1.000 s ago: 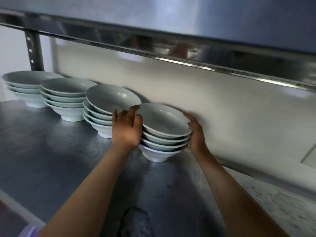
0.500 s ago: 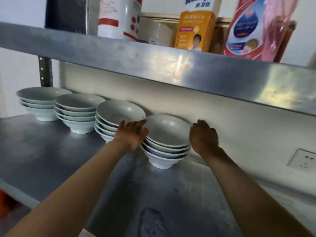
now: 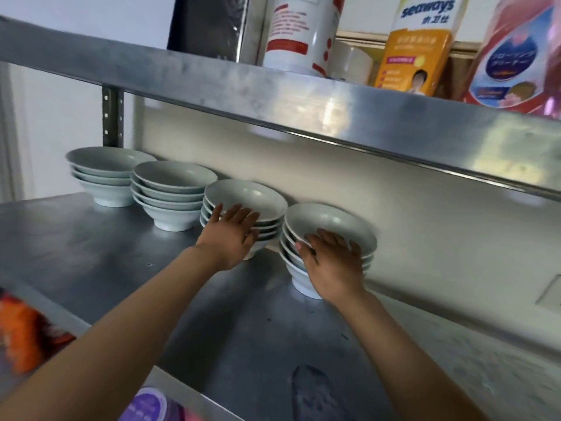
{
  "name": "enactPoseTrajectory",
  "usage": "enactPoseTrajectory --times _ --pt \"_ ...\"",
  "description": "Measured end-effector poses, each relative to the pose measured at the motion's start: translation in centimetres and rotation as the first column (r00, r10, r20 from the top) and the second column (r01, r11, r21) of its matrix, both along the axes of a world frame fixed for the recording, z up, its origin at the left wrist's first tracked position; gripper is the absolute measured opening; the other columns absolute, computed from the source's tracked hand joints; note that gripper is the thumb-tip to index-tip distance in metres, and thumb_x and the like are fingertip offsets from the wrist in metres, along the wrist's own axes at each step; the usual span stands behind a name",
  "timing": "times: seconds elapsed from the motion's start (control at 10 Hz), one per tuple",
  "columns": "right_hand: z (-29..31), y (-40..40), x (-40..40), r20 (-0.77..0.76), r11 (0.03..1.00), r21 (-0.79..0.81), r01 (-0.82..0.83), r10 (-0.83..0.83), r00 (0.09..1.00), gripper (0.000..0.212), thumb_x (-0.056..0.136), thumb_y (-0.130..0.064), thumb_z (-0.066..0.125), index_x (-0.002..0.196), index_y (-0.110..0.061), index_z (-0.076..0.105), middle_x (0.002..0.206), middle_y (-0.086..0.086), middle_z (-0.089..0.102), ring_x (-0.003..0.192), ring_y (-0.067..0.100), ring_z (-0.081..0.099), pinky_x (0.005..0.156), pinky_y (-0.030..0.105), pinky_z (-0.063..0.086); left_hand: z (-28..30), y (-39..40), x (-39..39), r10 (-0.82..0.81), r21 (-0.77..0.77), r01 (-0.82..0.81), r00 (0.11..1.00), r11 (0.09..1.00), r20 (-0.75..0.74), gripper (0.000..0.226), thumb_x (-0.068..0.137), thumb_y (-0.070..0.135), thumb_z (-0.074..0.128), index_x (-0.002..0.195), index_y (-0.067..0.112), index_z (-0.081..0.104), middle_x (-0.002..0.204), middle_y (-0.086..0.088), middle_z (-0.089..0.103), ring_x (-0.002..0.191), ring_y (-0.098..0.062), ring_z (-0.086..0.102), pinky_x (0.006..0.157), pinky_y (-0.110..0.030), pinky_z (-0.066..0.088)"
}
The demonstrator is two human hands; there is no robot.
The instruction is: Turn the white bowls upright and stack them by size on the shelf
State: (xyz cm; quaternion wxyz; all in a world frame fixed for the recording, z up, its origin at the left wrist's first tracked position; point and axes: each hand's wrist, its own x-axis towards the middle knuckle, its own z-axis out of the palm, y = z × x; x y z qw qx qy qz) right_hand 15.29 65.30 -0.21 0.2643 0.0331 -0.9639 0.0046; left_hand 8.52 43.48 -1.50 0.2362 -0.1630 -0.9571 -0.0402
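Four stacks of upright white bowls stand in a row along the back of the metal shelf [image 3: 91, 256]: the far-left stack [image 3: 103, 174], the second stack [image 3: 173, 189], the third stack [image 3: 246, 196] and the rightmost stack [image 3: 328, 220]. My left hand [image 3: 230, 238] lies flat against the front of the third stack, fingers spread. Fingers also apart, my right hand [image 3: 331, 265] presses on the front of the rightmost stack, covering part of its rims. Neither hand holds a bowl.
An upper metal shelf [image 3: 273, 95] hangs close above the bowls, carrying a white can [image 3: 300, 31], an orange bottle [image 3: 416, 47] and a pink pouch [image 3: 516, 56]. The wall sits right behind the stacks. Below the shelf edge are an orange item [image 3: 21, 332] and a purple lid [image 3: 148, 405].
Both hands let go of the rightmost stack's sides. The left hand shifted left onto the third stack; the right hand came round to the rightmost stack's front. The camera tilted upward.
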Motion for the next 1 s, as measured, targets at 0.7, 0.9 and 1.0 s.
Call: enactPoseTrajectory --times 0.7,0.9,1.0 --pt "2.8 -0.9 4.2 -0.005 0.999 0.049 0.008 -0.008 1.0 0.018 0.093 -0.022 0.054 0.106 -0.014 0.063 0.106 0.01 0.07 0.104 0.029 0.064 0.09 0.036 0.043 4.3 0.7 12.0 -0.082 -0.004 0.083 0.988 0.997 -0.131 0.084 0.081 0.052 -0.005 0.146 0.017 0.035 0.154 -0.001 0.034 0.146 -0.016 0.02 0.118 -0.034 0.007" --pt "3.5 -0.4 6.8 -0.119 0.982 0.02 -0.19 0.191 0.974 0.022 0.087 -0.009 0.052 0.104 -0.007 0.066 0.108 0.014 0.069 0.107 0.033 0.062 0.097 0.04 0.042 4.1 3.3 14.4 -0.082 -0.097 0.071 0.991 0.993 -0.109 0.086 0.079 0.049 -0.011 0.153 0.014 0.016 0.161 -0.002 0.016 0.149 -0.016 0.005 0.119 -0.037 0.001" --pt "4.5 0.6 8.7 -0.147 0.975 0.021 -0.219 0.22 0.964 0.025 0.09 -0.01 0.046 0.107 -0.008 0.065 0.111 0.013 0.067 0.109 0.032 0.06 0.098 0.039 0.041 4.6 4.8 16.4 -0.059 -0.14 0.042 0.991 0.989 -0.121 0.085 0.079 0.046 -0.011 0.153 0.014 0.013 0.161 -0.001 0.013 0.149 -0.015 0.003 0.119 -0.036 -0.001"
